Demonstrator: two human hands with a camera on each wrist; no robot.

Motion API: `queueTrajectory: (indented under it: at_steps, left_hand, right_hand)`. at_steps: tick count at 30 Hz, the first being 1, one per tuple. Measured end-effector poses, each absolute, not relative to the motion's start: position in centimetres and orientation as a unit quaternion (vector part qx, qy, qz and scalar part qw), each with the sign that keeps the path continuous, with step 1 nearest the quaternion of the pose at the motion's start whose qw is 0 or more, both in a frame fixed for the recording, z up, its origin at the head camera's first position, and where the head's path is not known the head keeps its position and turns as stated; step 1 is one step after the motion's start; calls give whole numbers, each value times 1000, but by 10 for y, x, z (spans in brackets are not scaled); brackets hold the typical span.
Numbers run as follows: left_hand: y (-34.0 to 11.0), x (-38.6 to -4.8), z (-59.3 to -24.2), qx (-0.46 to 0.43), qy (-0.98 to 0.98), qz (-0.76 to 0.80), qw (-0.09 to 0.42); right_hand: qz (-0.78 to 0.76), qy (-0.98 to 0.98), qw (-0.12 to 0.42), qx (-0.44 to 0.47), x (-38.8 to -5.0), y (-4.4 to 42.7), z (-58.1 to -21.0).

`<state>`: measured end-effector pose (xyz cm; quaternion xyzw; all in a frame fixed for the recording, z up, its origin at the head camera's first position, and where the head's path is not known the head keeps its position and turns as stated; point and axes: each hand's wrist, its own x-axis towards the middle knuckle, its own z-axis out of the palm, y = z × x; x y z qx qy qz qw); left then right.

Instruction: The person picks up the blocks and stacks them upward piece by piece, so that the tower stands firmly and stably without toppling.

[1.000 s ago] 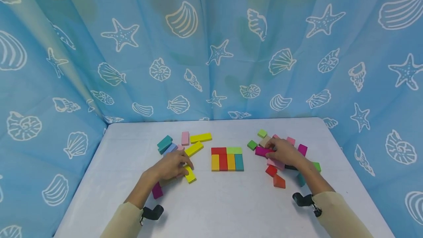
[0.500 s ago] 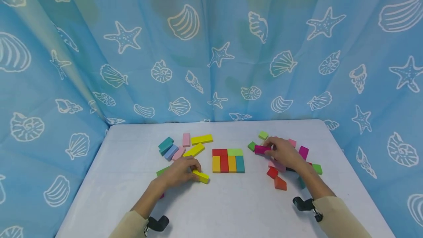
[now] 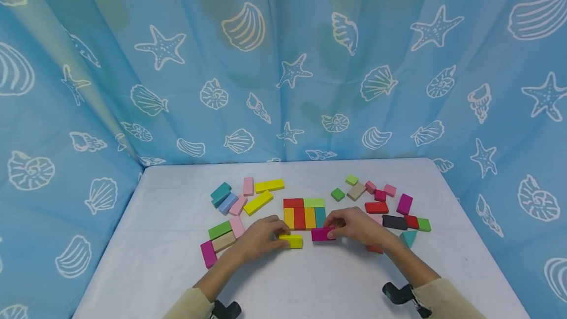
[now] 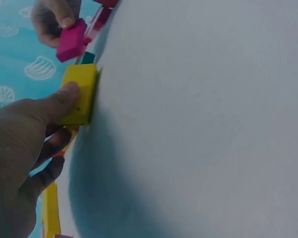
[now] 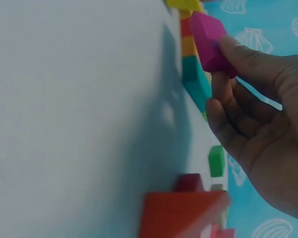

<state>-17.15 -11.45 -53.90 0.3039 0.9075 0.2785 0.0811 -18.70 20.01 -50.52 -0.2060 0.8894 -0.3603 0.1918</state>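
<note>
Fingers (image 4: 48, 176) of the left hand (image 3: 262, 237) pinch a yellow rectangular block (image 3: 293, 242), its free end jutting past them; right hand (image 3: 354, 227) likewise pinches a magenta rectangular block (image 3: 320, 235). We log both near a flat multicoloured block array (image 3: 309, 216).

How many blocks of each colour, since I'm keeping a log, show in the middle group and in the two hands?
Red blocks: 2
Orange-yellow blocks: 2
Light green block: 1
Teal block: 1
Bright yellow block, left hand: 1
Magenta block, right hand: 1
Total: 8
</note>
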Motion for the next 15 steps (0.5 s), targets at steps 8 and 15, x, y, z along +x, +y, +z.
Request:
queueTrajectory:
  at_steps: [8,15]
  left_hand:
    - [-108,-168,-542,302,922,242,28]
    - [-107,-167,-545,286,932,223,-1]
  right_hand:
    - [-340,902,199,-174,-184,192,-516]
    - [-316,920,164,-165,-184,193,-523]
